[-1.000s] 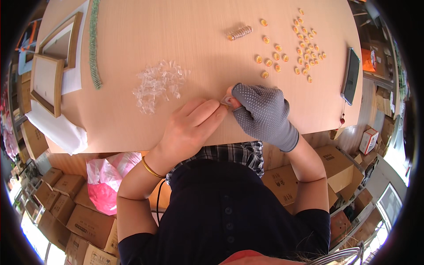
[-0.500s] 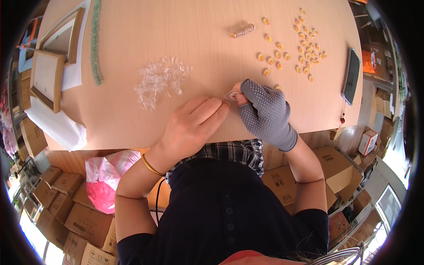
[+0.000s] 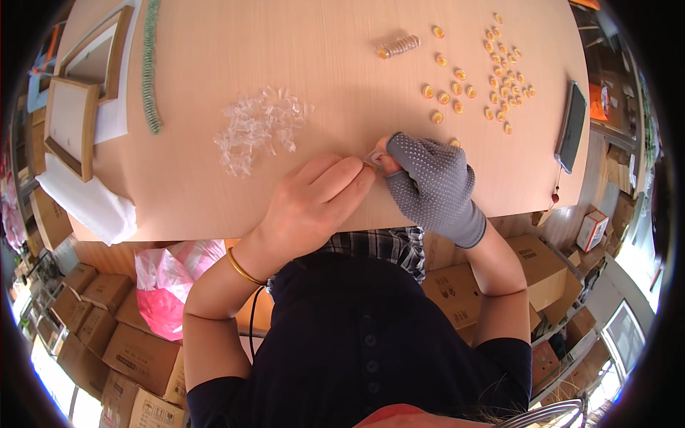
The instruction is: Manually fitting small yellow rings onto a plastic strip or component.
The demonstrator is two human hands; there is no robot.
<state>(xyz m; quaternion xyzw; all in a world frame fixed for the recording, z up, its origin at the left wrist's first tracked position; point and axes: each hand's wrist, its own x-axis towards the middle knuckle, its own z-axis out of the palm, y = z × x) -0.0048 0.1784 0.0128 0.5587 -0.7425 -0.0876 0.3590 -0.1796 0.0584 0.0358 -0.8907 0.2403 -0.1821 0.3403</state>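
My bare left hand [image 3: 314, 200], a gold bangle on its wrist, is closed in a pinch at the edge of a small pale disc [image 3: 374, 158] with clear film about it. From the other side my right hand [image 3: 432, 175] grips the disc between thumb and forefinger. It wears a grey dotted glove that leaves those fingertips bare. Fingers cover most of the disc. Left of the hands lies a loose heap of clear plastic scraps [image 3: 260, 128]. Beyond the right hand, small amber round pieces [image 3: 457, 88] are scattered, one of them [image 3: 454, 143] close by the glove.
A short, clear-wrapped roll of discs [image 3: 399, 47] lies at the back. A long green ribbed strip [image 3: 149, 71], wooden frames [image 3: 89, 132] and white cloth [image 3: 89, 203] line the left side. Near the right edge lies a dark phone [image 3: 570, 128]. Cardboard boxes [image 3: 139, 357] stand below the table.
Both hands stay pinched together at the disc. The disc has tilted, so its white and red face shows less. The whole view has shifted slightly.
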